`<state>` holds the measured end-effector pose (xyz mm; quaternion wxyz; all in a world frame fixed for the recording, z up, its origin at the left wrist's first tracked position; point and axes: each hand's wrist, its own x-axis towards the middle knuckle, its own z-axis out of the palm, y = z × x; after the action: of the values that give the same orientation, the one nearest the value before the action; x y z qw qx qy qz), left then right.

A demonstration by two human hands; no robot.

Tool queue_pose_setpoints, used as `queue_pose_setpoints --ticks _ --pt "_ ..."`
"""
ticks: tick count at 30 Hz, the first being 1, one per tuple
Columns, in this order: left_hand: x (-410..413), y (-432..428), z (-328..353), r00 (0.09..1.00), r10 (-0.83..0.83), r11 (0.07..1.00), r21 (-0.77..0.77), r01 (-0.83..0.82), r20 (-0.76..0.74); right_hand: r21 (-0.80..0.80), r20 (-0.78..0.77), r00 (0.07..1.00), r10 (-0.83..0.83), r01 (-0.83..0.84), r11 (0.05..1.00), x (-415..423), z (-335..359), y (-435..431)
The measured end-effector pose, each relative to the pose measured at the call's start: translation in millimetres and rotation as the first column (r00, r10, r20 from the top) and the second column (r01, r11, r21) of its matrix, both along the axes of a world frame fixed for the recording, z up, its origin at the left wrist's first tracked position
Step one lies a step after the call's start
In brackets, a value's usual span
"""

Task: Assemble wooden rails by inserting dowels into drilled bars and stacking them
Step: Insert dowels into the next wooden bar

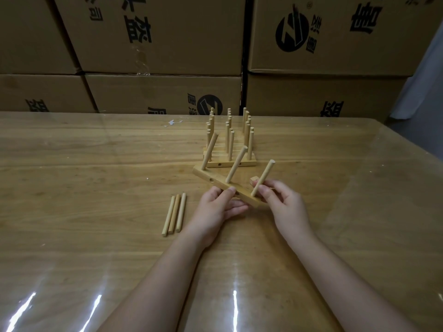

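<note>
A drilled wooden bar [215, 179] is held tilted above the table, with three dowels standing in it. My left hand [217, 208] grips the bar's near edge from below, thumb on top. My right hand [281, 203] pinches the lower part of the rightmost dowel [263, 177] where it enters the bar. Behind the bar, several finished rails [230, 140] with upright dowels stand packed together. Three loose dowels [174, 213] lie side by side on the table to the left of my left hand.
The wooden table [96, 176] is covered with clear plastic film. Stacked cardboard boxes [167, 44] form a wall behind its far edge. A small wooden piece [253, 180] shows just behind the held bar.
</note>
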<state>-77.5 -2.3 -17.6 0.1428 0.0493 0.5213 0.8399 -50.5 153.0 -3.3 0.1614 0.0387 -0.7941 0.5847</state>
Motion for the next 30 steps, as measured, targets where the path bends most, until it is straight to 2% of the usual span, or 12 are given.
queue_pose_setpoints --ticks 19,27,30 --pt "0.4 -2.0 0.0 1.0 -0.027 0.999 0.039 0.027 0.014 0.093 -0.118 0.991 -0.056 0.067 0.993 1.2 -0.6 -2.3" --pt "2.4 -1.5 7.0 0.999 0.033 0.996 0.083 -0.036 0.042 -0.03 -0.063 0.998 0.002 -0.004 1.0 -0.5 -5.1 -3.6" --pt "3.4 -1.4 9.8 0.997 0.058 0.992 0.111 -0.063 0.044 -0.013 -0.028 0.999 0.021 -0.021 1.0 -2.6 -7.7 -4.1"
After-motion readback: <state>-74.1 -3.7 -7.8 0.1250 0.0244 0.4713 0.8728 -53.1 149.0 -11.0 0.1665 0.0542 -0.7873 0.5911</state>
